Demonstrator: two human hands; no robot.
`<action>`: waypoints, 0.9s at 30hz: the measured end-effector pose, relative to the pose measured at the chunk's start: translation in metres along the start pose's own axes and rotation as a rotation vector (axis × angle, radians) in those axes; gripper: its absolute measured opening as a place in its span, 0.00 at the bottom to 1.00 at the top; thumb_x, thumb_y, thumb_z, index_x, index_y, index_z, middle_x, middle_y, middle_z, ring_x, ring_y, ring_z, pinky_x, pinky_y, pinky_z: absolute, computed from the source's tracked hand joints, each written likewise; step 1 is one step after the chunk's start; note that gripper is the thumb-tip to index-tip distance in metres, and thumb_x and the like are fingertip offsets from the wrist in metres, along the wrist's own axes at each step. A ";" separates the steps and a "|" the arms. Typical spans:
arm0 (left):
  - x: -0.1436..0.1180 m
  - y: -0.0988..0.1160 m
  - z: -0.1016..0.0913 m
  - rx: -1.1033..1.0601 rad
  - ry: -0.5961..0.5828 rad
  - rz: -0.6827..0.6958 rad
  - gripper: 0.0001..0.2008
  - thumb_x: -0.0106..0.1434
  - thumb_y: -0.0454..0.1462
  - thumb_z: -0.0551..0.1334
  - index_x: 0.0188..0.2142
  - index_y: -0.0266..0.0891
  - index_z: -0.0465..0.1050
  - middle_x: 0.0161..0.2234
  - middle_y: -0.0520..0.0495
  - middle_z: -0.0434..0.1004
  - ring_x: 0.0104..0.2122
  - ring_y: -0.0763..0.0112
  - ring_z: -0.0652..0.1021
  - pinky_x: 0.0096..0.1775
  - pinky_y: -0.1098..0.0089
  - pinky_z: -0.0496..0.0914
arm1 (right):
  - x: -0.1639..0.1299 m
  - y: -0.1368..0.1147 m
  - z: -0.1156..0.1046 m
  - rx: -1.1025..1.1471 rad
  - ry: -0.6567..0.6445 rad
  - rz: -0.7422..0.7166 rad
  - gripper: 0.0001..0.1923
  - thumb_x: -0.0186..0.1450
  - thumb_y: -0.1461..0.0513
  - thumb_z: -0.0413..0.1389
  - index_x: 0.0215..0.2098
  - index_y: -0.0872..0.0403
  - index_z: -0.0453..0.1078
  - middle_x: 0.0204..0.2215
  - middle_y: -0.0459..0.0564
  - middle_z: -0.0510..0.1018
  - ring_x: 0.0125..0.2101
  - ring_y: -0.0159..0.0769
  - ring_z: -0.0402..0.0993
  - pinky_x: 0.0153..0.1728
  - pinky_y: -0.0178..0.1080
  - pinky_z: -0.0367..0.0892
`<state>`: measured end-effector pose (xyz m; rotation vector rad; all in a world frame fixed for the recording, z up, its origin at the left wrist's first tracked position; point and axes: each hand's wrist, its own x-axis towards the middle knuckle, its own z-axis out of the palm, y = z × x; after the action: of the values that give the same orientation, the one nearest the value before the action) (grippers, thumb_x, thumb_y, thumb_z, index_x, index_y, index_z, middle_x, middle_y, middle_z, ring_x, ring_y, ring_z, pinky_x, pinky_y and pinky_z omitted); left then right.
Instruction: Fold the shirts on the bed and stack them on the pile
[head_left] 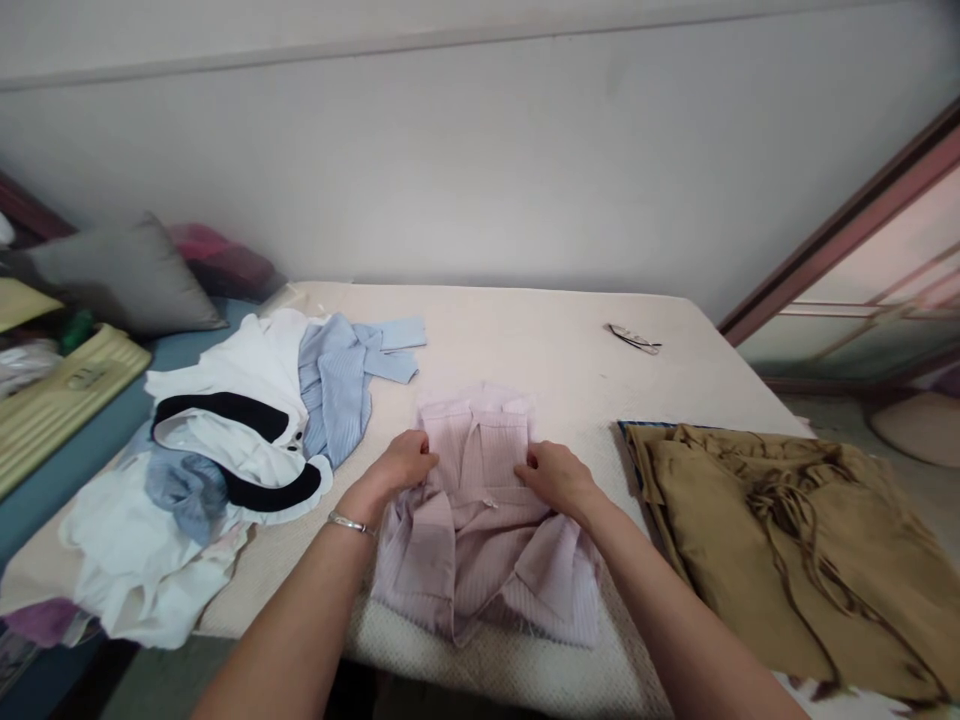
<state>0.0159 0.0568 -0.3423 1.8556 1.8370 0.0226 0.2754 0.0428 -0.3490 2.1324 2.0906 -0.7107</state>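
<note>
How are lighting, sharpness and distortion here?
Head view: diffuse light, faint glow on the smooth pale wall; head view: pale-pink ribbed cloth garment legible, slightly soft; head view: brown drawstring cloth garment appears stretched toward the frame's edge.

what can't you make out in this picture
All in the head view:
Pink striped garment: its underside, hidden by its own upper layers.
Cloth layers pinched by the left hand and right hand: hidden by the hands.
Brown drawstring garment: its far right part, cut off by the right edge.
Yellow plastic basket: cut off by the left edge, contents blurred.
Likely eyeglasses: too small for detail.
</note>
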 end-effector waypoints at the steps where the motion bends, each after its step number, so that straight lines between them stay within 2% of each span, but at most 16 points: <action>1: 0.000 0.000 0.000 -0.015 0.006 0.003 0.06 0.60 0.35 0.61 0.27 0.38 0.71 0.27 0.48 0.76 0.30 0.70 0.74 0.30 0.71 0.60 | 0.000 0.000 -0.001 -0.001 0.000 -0.005 0.12 0.64 0.56 0.54 0.36 0.53 0.77 0.40 0.57 0.81 0.41 0.45 0.78 0.33 0.39 0.62; 6: 0.005 -0.007 0.004 -0.069 0.060 -0.003 0.10 0.60 0.38 0.65 0.25 0.38 0.69 0.24 0.52 0.72 0.27 0.72 0.71 0.29 0.72 0.59 | 0.001 0.002 -0.003 0.006 -0.009 -0.012 0.13 0.64 0.55 0.54 0.36 0.53 0.78 0.39 0.57 0.82 0.39 0.44 0.78 0.32 0.38 0.61; 13: 0.010 -0.019 0.006 -0.110 0.082 -0.021 0.09 0.61 0.37 0.64 0.25 0.39 0.71 0.25 0.52 0.75 0.29 0.72 0.72 0.31 0.72 0.61 | 0.000 0.002 -0.001 -0.010 -0.030 -0.030 0.14 0.64 0.55 0.54 0.38 0.53 0.79 0.40 0.57 0.82 0.39 0.45 0.78 0.32 0.38 0.60; 20: 0.004 -0.012 0.003 -0.091 -0.024 -0.124 0.11 0.56 0.41 0.67 0.22 0.38 0.75 0.22 0.47 0.77 0.26 0.68 0.76 0.29 0.70 0.62 | 0.002 0.004 0.003 -0.026 -0.029 -0.050 0.14 0.64 0.55 0.54 0.37 0.54 0.78 0.39 0.58 0.82 0.39 0.45 0.78 0.31 0.39 0.60; 24: 0.002 -0.008 0.007 -0.053 -0.007 -0.164 0.13 0.50 0.44 0.71 0.24 0.36 0.76 0.25 0.43 0.78 0.29 0.62 0.77 0.30 0.68 0.63 | 0.002 0.004 0.003 -0.027 -0.031 -0.052 0.14 0.64 0.55 0.54 0.36 0.54 0.78 0.40 0.58 0.82 0.39 0.45 0.78 0.32 0.39 0.61; 27: 0.003 -0.006 0.010 -0.065 0.023 -0.165 0.11 0.51 0.42 0.70 0.26 0.36 0.76 0.28 0.42 0.79 0.31 0.62 0.78 0.30 0.68 0.63 | 0.002 0.003 0.002 -0.014 -0.020 -0.049 0.14 0.65 0.54 0.55 0.36 0.54 0.77 0.39 0.58 0.82 0.39 0.43 0.78 0.32 0.38 0.61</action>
<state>0.0144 0.0556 -0.3537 1.6619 1.9754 0.0440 0.2781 0.0435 -0.3525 2.0642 2.1383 -0.7178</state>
